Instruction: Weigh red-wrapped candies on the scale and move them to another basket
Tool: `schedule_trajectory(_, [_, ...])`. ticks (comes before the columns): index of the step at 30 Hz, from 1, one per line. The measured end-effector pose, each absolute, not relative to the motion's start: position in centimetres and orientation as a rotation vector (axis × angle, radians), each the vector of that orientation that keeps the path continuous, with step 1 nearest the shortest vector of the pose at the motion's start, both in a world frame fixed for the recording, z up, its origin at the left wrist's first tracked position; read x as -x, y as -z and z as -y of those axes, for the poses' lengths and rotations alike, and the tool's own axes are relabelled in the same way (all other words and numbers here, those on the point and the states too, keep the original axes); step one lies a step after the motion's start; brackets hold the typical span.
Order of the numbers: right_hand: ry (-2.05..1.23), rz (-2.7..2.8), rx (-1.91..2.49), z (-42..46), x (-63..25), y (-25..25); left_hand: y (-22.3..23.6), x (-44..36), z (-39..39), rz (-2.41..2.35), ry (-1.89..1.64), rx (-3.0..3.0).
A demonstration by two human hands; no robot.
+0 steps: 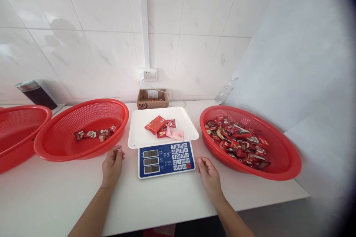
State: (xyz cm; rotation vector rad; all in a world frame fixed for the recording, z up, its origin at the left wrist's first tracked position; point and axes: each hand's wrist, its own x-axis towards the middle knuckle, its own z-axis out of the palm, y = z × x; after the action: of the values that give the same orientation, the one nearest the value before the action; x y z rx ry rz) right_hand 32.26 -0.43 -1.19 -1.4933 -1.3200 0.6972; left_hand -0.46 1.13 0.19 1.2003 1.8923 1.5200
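A blue and white electronic scale (166,159) stands in the middle of the white table (155,202). Its white weighing tray (139,133) carries a few wrapped snacks (162,126), red and pink. My left hand (111,166) rests on the table just left of the scale, fingers loosely curled, holding nothing. My right hand (209,176) rests on the table just right of the scale, fingers curled under, also without anything in it. The red basket on the right (280,163) holds several red wrapped snacks (239,140). The red basket left of the scale (61,137) holds a few snack packets (96,133).
A third red basket (16,129) sits at the far left edge. A small cardboard box (152,99) stands against the tiled wall behind the scale, below a wall socket (149,75). A dark cylindrical container (36,94) stands at the back left. A white wall closes the right side.
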Motion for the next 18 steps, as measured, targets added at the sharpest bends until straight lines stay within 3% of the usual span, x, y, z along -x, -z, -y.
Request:
schedule_trajectory(9, [-0.055,1.842,1.238,-3.1,-29.1,-6.0,-0.3,0.6,-1.3,-1.894,-1.52,-1.144])
schedule_trajectory(18, [-0.18,2.325,1.464,-9.0,-25.6,-8.8,0.0,0.8,-1.3,-1.884,-1.506,-1.152])
